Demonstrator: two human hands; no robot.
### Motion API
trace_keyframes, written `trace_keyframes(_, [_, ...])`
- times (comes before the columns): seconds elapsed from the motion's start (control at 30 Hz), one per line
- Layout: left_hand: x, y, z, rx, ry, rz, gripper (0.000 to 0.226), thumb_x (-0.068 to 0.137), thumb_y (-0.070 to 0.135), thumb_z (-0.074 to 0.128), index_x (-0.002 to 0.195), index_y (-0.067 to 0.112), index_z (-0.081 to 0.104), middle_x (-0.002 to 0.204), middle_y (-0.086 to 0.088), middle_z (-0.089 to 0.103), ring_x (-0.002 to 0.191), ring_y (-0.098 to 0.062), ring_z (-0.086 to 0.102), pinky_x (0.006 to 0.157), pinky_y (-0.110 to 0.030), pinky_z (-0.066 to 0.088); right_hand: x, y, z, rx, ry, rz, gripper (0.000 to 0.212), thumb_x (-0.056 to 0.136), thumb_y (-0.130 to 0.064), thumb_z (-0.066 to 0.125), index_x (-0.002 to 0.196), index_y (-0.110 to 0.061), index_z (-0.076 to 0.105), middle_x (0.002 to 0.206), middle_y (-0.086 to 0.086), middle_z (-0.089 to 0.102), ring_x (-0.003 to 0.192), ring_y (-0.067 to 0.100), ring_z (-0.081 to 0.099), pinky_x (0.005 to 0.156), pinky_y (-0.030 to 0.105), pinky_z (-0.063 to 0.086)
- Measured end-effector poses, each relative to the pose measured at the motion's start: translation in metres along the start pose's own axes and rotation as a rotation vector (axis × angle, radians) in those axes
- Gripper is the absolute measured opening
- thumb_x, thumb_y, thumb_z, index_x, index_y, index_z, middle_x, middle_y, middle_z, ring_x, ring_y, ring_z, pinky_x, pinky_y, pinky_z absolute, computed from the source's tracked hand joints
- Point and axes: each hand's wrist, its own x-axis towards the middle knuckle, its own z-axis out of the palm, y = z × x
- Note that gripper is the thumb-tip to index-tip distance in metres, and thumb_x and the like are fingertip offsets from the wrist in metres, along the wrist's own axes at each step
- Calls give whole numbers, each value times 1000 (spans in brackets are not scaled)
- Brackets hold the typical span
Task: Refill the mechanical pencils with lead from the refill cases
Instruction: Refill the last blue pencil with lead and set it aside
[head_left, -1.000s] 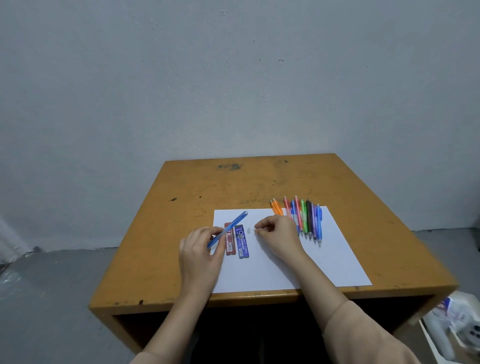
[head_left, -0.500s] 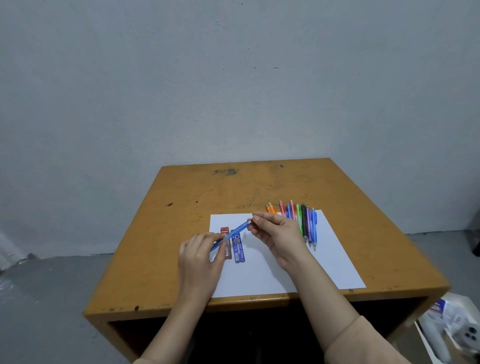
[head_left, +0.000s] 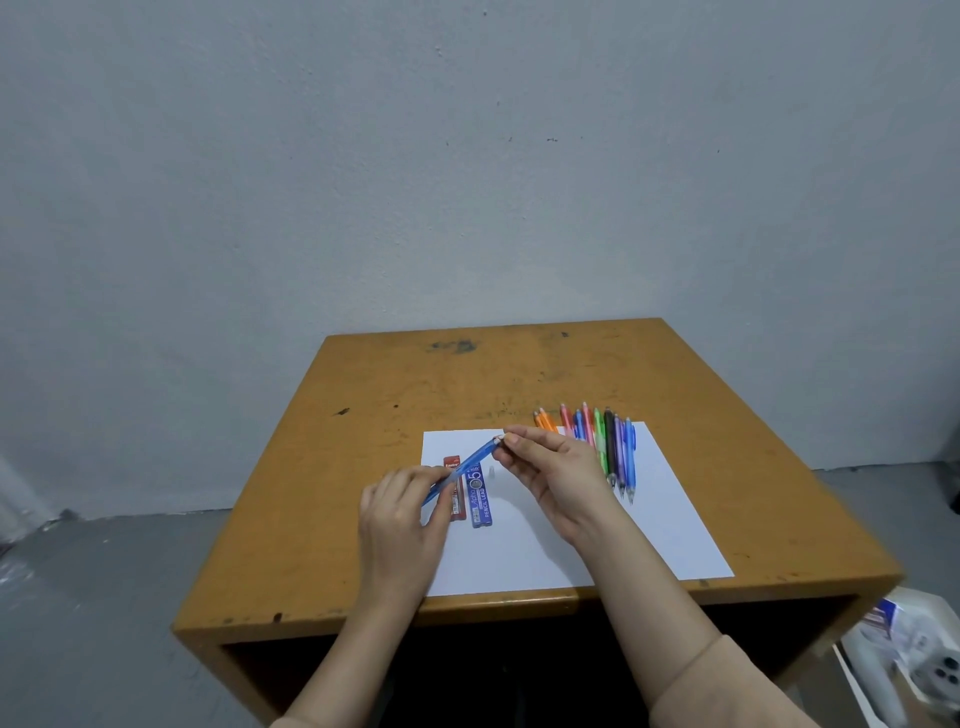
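Two refill cases (head_left: 480, 499) lie on the paper (head_left: 545, 551); above it our left hand (head_left: 402, 512) grips the blue pencil (head_left: 470, 460) by its barrel, and our right hand (head_left: 550, 467) pinches its far end, perhaps the cap.

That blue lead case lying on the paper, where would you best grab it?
Probably its near end, pinched across the narrow sides from above. The blue refill case lies flat on the paper, lengthwise away from the person; the blue pencil crosses above its far end, and the red refill case lies close on its left.

Red case (head_left: 453, 461) partly hidden (label blurred).
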Motion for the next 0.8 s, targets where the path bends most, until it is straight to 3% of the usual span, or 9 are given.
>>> trace_keyframes(0.27, [-1,0,-2,14,3,4,27,88,34,52,90,14,70,88,7,67,81,-8,55,74,-18,27,1,-1,-2,-69,-10,-49,10,85,6,61,90,1,69,86,17,71,76,22,69,70,24,58])
trace_keyframes(0.5, [0,2,-2,52,24,32,28,88,34,52,89,13,71,87,5,67,81,-8,53,74,-19,26,4,0,-5,-319,30,-156,12,85,2,65,87,-8,72,86,11,73,85,24,71,75,28,58])
trace_keyframes(0.63, [1,3,-2,62,40,40,27,87,33,52,89,13,71,87,4,68,81,-8,52,74,-19,26,3,4,-5,-420,42,-221,16,84,-2,67,87,-16,73,84,4,74,83,17,71,73,24,58])
trace_keyframes(0.8, [1,4,-3,67,42,43,29,88,34,52,90,12,71,87,3,68,81,-8,52,73,-19,26,0,11,-6,-534,80,-298,25,84,0,66,102,-16,74,86,-10,72,85,7,69,66,13,53])
